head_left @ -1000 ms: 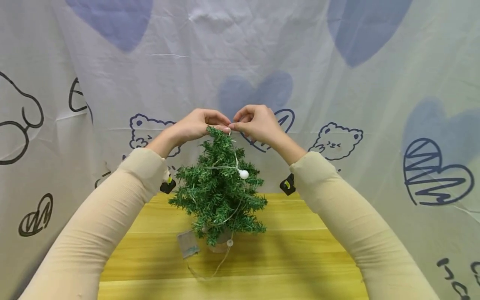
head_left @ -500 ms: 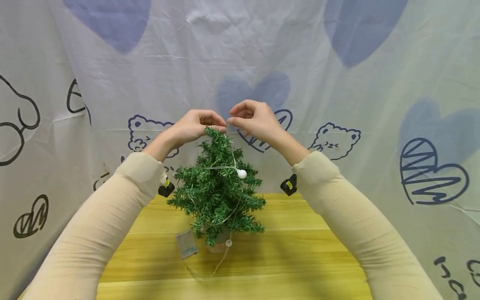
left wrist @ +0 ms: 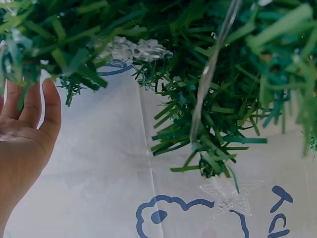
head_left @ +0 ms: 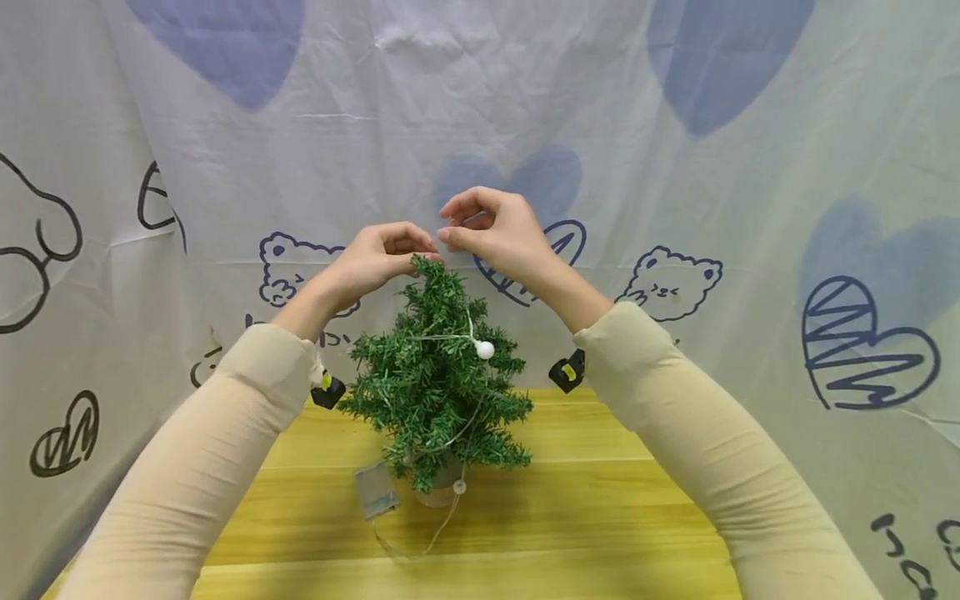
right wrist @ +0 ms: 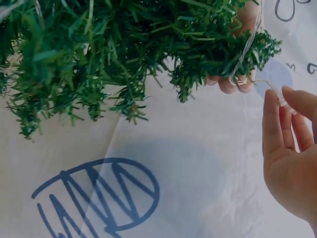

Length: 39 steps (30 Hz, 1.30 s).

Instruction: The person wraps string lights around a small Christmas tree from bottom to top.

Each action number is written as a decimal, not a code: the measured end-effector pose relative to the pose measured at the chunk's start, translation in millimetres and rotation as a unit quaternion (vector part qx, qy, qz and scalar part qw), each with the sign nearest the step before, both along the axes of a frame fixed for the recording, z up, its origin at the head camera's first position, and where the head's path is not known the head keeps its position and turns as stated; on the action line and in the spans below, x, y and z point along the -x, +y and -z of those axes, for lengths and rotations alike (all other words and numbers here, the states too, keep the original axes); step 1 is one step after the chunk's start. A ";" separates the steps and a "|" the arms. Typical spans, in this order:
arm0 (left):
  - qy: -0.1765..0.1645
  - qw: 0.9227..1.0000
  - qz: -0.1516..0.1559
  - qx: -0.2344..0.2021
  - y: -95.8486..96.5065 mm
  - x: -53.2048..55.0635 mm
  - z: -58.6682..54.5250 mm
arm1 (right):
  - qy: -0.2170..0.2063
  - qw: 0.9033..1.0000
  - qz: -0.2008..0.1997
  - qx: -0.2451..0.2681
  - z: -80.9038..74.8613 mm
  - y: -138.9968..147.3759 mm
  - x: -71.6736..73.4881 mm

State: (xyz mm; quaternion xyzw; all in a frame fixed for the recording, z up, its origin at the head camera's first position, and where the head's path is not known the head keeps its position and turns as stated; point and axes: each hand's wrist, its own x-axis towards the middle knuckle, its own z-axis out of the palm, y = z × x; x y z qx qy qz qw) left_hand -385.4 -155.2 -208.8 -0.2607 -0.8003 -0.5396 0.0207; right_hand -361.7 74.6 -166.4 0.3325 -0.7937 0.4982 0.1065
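A small green artificial Christmas tree [head_left: 442, 375] stands upright in the middle. String lights [head_left: 442, 337] run around it, with a white ball bulb [head_left: 485, 350] on the front. My left hand [head_left: 378, 258] is at the treetop, fingers curled around its back; the right wrist view shows those fingertips [right wrist: 228, 87] beside the wire. My right hand [head_left: 498, 233] is raised just right of the tip. Between its thumb and finger, it pinches a small clear piece [right wrist: 283, 102] on the wire's end. A clear star [left wrist: 232, 199] hangs by a branch in the left wrist view.
A battery box [head_left: 377, 492] lies on the yellow wooden table [head_left: 600, 500], left of the tree's pot [head_left: 435, 497], its wire looping in front. A white cloth [head_left: 360, 150] with hearts and bears hangs behind and at both sides.
My fingertips met at the treetop a second ago. Since then my right hand has risen and shifted slightly left, and my left hand has slid a little left. The tree stays put.
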 end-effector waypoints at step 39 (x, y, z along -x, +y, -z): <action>0.091 0.988 -0.012 -0.128 -10.9 -47.6 21.6 | 0.092 0.993 0.018 -0.069 -6.5 -16.9 -32.4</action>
